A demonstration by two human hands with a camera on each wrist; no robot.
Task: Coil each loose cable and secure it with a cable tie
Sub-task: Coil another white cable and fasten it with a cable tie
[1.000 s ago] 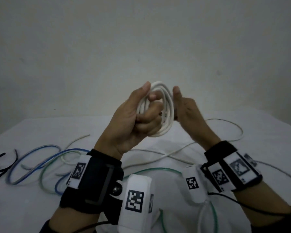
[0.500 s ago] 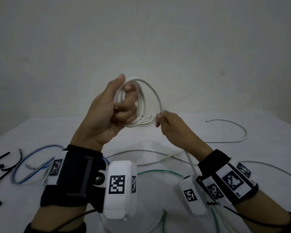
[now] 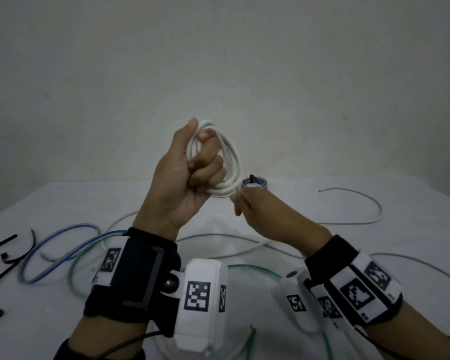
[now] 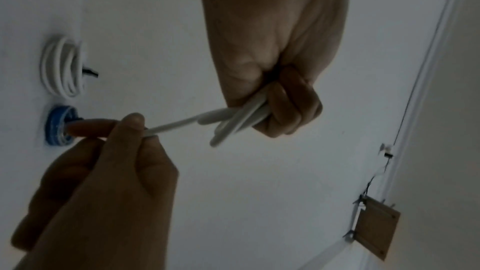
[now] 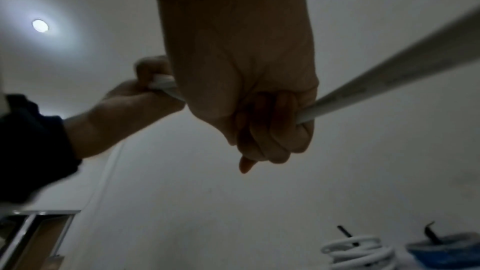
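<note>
We held the white coil (image 3: 225, 162) upright above the table (image 3: 309, 203), its loops gathered in the left hand (image 3: 185, 175), whose fingers were curled tight round the bundle. The right hand (image 3: 265, 211) pinched the free run of the cable (image 4: 176, 125) just beside the coil's lower edge, fingers closed on it. We judged the cable light, springy and smooth, apt to unwind if released; it is best gripped where the turns cross. The coil's long axis stood near vertical, its tail (image 3: 244, 252) trailing down to the table. Two tied coils, white (image 4: 62, 69) and blue (image 4: 58, 126), lay beyond.
</note>
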